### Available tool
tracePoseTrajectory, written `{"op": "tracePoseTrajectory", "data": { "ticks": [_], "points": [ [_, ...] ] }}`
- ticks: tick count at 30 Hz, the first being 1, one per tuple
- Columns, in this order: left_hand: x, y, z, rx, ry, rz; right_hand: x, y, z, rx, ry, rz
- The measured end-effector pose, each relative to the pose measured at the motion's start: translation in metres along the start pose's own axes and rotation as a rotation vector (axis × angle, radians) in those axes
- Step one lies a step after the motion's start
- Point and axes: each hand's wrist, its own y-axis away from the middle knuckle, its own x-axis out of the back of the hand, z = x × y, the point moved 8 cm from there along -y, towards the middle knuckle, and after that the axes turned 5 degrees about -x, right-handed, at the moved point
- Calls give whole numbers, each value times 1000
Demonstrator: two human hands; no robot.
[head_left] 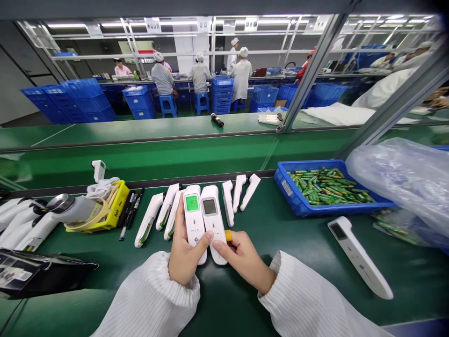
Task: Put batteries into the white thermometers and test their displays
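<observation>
Two white handheld infrared thermometers stand side by side in front of me, screens facing me. My left hand (189,248) is wrapped round the left thermometer (194,217); its screen glows green with digits. The left thumb reaches across to the edge of the right thermometer (212,215), whose screen is grey. My right hand (242,255) grips that one low on the handle, thumb on its front. Something yellow, perhaps a finger cover (228,235), shows at a right fingertip. Behind lie more thermometers, some to the left (150,220) with open handles and some to the right (228,203).
A blue tray (289,199) of green batteries (326,185) stands right, beside a clear plastic bag (389,173). Another thermometer (361,257) lies nearer. Leftward are a yellow basket (121,206), markers (131,208), a bottle (79,209) and a black bag (45,274). People work beyond the frame.
</observation>
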Motion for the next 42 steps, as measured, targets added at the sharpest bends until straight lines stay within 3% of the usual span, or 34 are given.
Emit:
{"op": "tracePoseTrajectory", "data": {
  "ticks": [3, 7, 21, 31, 37, 42],
  "points": [
    [-2, 0, -3, 18, 4, -13, -3, -1, -1, -14, 65, -34],
    [-6, 1, -5, 50, 13, -25, -13, -3, 0, -64, -62, -114],
    [-8, 4, -5, 34, -39, -30, -17, -4, 1, -113, -183, -133],
    [-13, 5, -4, 82, -20, -31, -13, -6, 25, -250, -164, -79],
    [-13, 7, -6, 129, -8, -86, -10, -5, 13, -181, -262, -93],
    [-10, 7, -6, 26, -145, -53, -12, -4, 10, -142, -255, -116]
  ]
}}
